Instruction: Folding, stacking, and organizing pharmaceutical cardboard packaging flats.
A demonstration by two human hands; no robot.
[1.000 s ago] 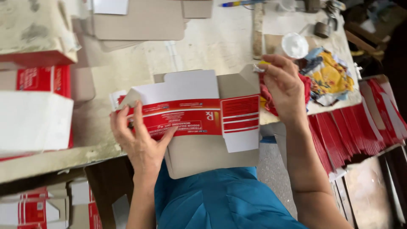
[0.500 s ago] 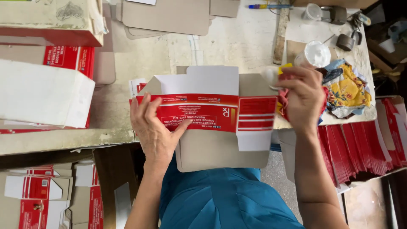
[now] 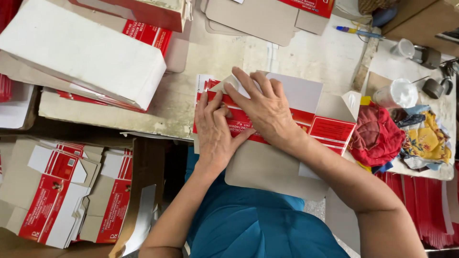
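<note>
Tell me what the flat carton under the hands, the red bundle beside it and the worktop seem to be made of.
Carton: thin paperboard, printed red and white outside, raw grey-brown inside; it lies flat with sharp creases under both hands.
Red bundle: soft cloth, judging by its crumpled folds.
Worktop: a hard pale surface, stained and worn; possibly painted board or stone, the look leaves it open.

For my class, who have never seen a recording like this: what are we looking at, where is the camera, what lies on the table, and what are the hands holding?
There is no machine here: a person works with bare hands, filmed by a camera worn on the head, looking down. The left hand and right hand press flat on a red-and-white carton blank, lying on a grey card sheet. On the worn table lie a folded white box, a blue pen, a white plastic cup and crumpled cloths. More flat cartons are stacked below.
</note>
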